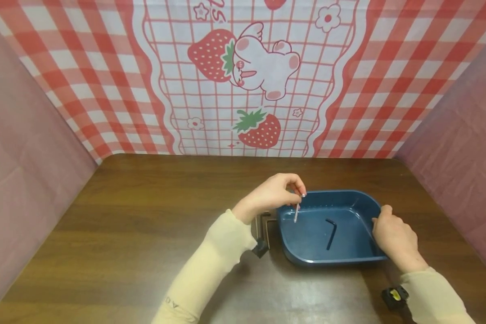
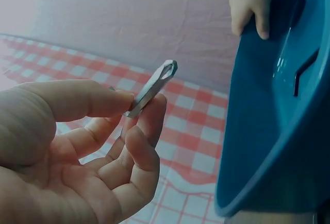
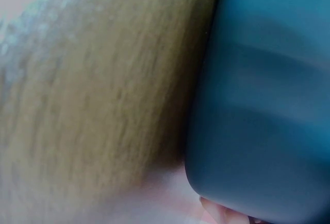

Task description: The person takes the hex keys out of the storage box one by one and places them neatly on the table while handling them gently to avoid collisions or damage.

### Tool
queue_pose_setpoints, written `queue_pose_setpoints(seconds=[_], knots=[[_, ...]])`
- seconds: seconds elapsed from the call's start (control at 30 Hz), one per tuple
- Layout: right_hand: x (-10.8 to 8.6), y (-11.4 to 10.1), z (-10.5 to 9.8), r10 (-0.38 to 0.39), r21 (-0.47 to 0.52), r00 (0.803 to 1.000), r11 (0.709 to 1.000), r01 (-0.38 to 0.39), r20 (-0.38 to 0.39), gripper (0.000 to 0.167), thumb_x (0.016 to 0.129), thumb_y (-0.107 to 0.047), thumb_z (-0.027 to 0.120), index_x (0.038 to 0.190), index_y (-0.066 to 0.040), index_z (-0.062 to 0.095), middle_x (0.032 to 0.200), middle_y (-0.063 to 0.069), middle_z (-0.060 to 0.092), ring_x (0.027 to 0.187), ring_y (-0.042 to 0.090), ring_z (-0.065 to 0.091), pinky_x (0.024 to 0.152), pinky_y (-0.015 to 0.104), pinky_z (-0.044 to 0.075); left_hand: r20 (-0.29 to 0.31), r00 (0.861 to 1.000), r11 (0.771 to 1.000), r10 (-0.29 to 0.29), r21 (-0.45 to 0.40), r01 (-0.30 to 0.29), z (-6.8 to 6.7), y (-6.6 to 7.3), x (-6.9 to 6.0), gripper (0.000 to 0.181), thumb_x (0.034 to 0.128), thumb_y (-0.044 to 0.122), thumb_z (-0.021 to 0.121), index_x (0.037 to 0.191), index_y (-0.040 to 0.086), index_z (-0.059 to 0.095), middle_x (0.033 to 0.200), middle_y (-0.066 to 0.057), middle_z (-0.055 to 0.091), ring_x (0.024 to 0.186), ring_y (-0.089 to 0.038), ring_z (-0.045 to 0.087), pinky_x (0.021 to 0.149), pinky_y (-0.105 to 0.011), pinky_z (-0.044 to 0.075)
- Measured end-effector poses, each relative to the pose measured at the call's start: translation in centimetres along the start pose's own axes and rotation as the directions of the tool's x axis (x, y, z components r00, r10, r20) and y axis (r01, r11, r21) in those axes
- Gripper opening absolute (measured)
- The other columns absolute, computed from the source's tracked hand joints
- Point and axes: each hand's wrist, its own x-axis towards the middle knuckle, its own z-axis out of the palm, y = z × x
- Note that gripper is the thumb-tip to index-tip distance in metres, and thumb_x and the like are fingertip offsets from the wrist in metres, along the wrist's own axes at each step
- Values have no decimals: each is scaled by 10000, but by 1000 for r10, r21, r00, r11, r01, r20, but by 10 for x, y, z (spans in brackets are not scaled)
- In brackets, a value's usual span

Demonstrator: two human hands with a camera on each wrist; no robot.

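In the head view my left hand (image 1: 273,193) is raised over the left end of a blue basin (image 1: 344,260). Between thumb and fingertips it pinches a slim, light metal piece (image 2: 153,86); its kind is unclear. Seen from the left wrist, the piece is silver, and its outer end looks rounded and hollow. A black L-shaped hex key (image 1: 332,233) lies on the basin floor, apart from both hands. My right hand (image 1: 397,234) grips the basin's right rim. From the right wrist, only some fingertips (image 3: 227,212) show past the basin's wall.
The basin stands on a brown wooden table (image 1: 125,243). Thin bent bars (image 1: 268,225) and a black block (image 1: 260,247) show beside the left wrist. A black device (image 1: 394,297) sits by the right sleeve. Behind hangs a red-and-white checked cloth (image 1: 117,90).
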Motion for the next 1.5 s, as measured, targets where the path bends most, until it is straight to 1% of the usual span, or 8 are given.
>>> queue_pose_setpoints(seconds=[0.13, 0.3, 0.57, 0.7, 0.97, 1.13, 1.37, 1.5], knots=[[0, 0, -1, 2, 0, 1000, 1000, -2, 8, 326, 913, -140, 445, 1030, 145, 340, 832, 405, 530, 646, 499, 537, 469, 479, 396, -16, 1000, 1000, 5, -4, -5, -8, -4, -6, 59, 820, 7, 590, 871, 36, 580, 757, -60, 599, 707, -232, 647, 549, -255, 465], [0, 0, -1, -5, 0, 1000, 1000, 5, -3, 323, 910, -139, 447, 1025, 144, 341, 823, 410, 529, 646, 506, 536, 465, 481, 394, -37, 999, 998, -6, 69, 9, -19, -7, -12, 69, 787, 18, 628, 834, 52, 591, 740, -38, 619, 617, -175, 587, 508, -218, 416], [-1, 0, 0, -4, 2, 1000, 1000, 4, -17, 312, 906, -136, 453, 1007, 139, 345, 807, 409, 528, 634, 508, 533, 460, 486, 391, -67, 996, 985, -66, 154, 76, -37, -17, -25, 80, 772, 37, 629, 820, 84, 585, 743, -29, 616, 662, -257, 590, 547, -235, 418], [-1, 0, 0, -2, 0, 1000, 1000, 2, -12, 314, 906, -136, 450, 1011, 140, 343, 813, 408, 529, 639, 508, 535, 466, 486, 395, -85, 990, 983, -115, 136, 126, -45, -29, -32, 79, 767, 20, 615, 825, 62, 581, 730, -33, 599, 599, -179, 549, 558, -241, 427], [0, 0, -1, 11, -8, 1000, 1000, -11, 19, 332, 918, -143, 440, 1041, 145, 332, 826, 397, 530, 643, 489, 540, 470, 472, 397, -166, 964, 960, -208, 154, 234, -52, -50, -38, 58, 756, 54, 625, 798, 56, 585, 724, -44, 592, 704, -277, 617, 617, -292, 487], [0, 0, -1, 5, -2, 1000, 1000, -5, 16, 336, 915, -138, 445, 1040, 154, 334, 807, 390, 532, 627, 477, 542, 464, 465, 398, -206, 942, 938, -264, 171, 300, -55, -66, -36, 74, 722, 21, 617, 785, 46, 588, 695, -44, 587, 623, -199, 597, 635, -314, 500], [0, 0, -1, 2, -7, 1000, 1000, -2, 1, 316, 915, -133, 442, 1018, 147, 338, 796, 391, 531, 627, 488, 539, 468, 478, 399, -249, 904, 896, -347, 195, 398, -53, -90, -27, 81, 711, -10, 625, 771, 31, 590, 699, -65, 608, 563, -169, 608, 542, -228, 473], [0, -1, -1, -4, -6, 1000, 1000, 3, -5, 304, 914, -129, 440, 1002, 144, 340, 784, 397, 529, 630, 499, 537, 472, 494, 400, -262, 890, 882, -373, 198, 428, -52, -94, -24, 93, 717, -17, 633, 787, 14, 581, 729, -65, 598, 550, -153, 600, 531, -221, 476]])
